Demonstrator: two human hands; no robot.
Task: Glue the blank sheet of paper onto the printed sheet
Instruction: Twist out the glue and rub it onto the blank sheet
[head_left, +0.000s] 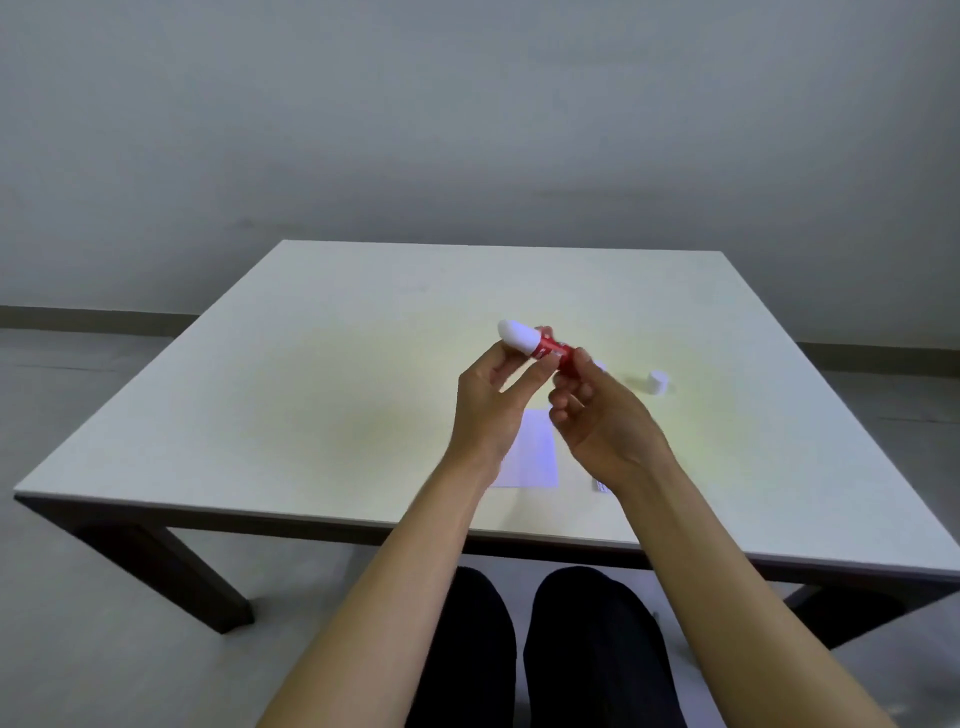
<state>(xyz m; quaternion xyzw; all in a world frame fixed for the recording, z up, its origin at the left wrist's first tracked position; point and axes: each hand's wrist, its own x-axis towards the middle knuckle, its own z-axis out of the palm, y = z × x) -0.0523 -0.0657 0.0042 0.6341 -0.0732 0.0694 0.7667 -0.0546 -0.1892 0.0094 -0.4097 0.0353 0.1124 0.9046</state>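
Observation:
Both my hands hold a red glue stick (551, 351) with a white cap (517, 338) up above the table. My left hand (491, 400) pinches the white cap end; my right hand (597, 415) grips the red body. Below the hands a blank white sheet (535, 457) lies flat on the table, partly hidden by my left wrist. A small edge of printed paper (600, 487) shows under my right wrist; the remainder is hidden.
A small white cylinder (657, 383) stands on the white table (311, 389) to the right of my hands. My dark-trousered knees sit under the front edge. A grey wall and floor surround the table.

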